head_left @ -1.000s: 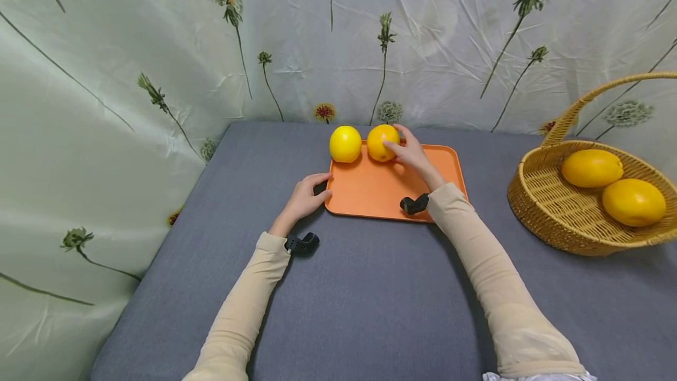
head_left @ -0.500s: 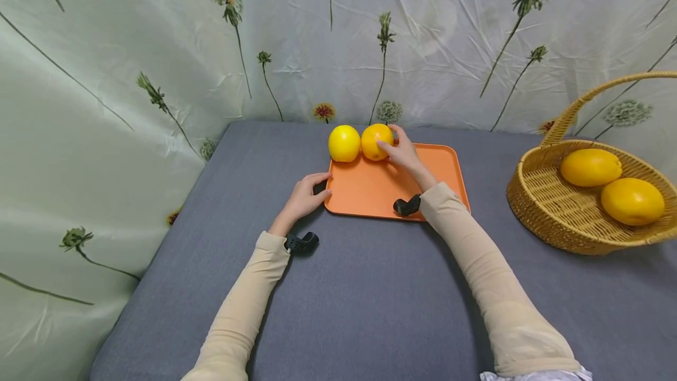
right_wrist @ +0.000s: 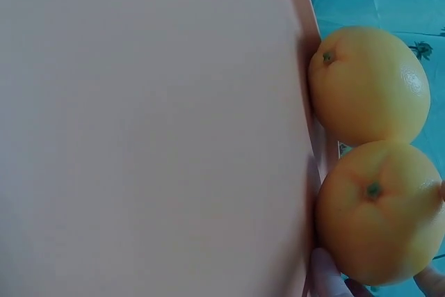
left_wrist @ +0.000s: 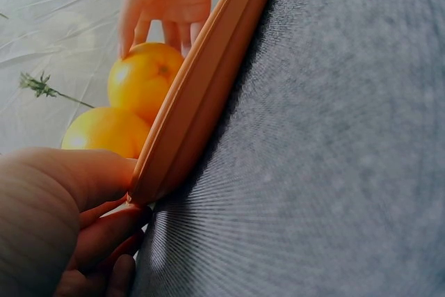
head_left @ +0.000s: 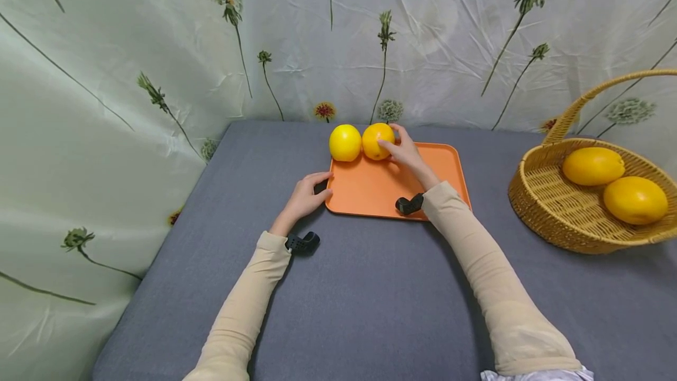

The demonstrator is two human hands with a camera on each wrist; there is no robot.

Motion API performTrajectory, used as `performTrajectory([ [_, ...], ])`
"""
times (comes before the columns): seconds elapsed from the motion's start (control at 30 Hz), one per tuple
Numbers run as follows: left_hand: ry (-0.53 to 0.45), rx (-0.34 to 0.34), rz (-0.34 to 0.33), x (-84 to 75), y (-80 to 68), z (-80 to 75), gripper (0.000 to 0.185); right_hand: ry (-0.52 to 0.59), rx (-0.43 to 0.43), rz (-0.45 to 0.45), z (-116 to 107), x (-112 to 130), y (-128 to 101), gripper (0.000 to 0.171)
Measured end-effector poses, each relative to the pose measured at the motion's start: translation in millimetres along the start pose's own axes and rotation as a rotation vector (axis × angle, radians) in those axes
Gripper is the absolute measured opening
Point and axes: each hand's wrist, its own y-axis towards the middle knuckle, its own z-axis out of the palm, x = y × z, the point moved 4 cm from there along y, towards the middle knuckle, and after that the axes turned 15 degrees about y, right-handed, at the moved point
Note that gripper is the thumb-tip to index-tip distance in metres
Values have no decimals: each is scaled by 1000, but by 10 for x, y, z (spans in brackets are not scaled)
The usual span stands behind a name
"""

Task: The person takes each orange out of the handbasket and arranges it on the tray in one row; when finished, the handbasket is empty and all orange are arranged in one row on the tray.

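Observation:
My right hand holds an orange at the far rim of an orange tray, thumb on its near side and fingers behind it. Right up against it on the left sits a round yellow fruit, at the tray's far left corner. In the right wrist view the held orange shows its green stem end and meets the other fruit. My left hand grips the tray's left edge. The left wrist view shows its thumb on the rim and the other fingers curled below.
A wicker basket with a tall handle stands on the right, holding two oval yellow-orange fruits. Behind the grey-covered table hangs a pale curtain with dandelion prints. Both wrists wear black camera mounts.
The right hand has shifted the orange slightly left, closing the gap to the yellow fruit. The left hand and the tray have stayed in place.

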Motion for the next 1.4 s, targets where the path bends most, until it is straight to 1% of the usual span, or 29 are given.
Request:
performTrajectory([
  [0.27, 0, -8, 8, -25, -2, -22, 46, 2, 7, 22, -91, -10, -15, 71],
  [0.53, -3, -6, 7, -15, -8, -11, 45, -5, 15, 10, -203, -19, -64, 72],
  [0.77, -6, -4, 2, -24, -13, -9, 46, 9, -10, 45, -318, -42, -90, 72],
  [0.97, -6, -1, 3, -27, -4, -11, 46, -9, -10, 34, -426, -37, -172, 72],
  [1.2, -7, 2, 0, -26, -1, -19, 46, 14, 5, 18, -560, 29, -322, 72],
  [1.4, -3, 5, 0, -16, -2, -7, 47, -59, -1, -14, -681, 107, -451, 71],
])
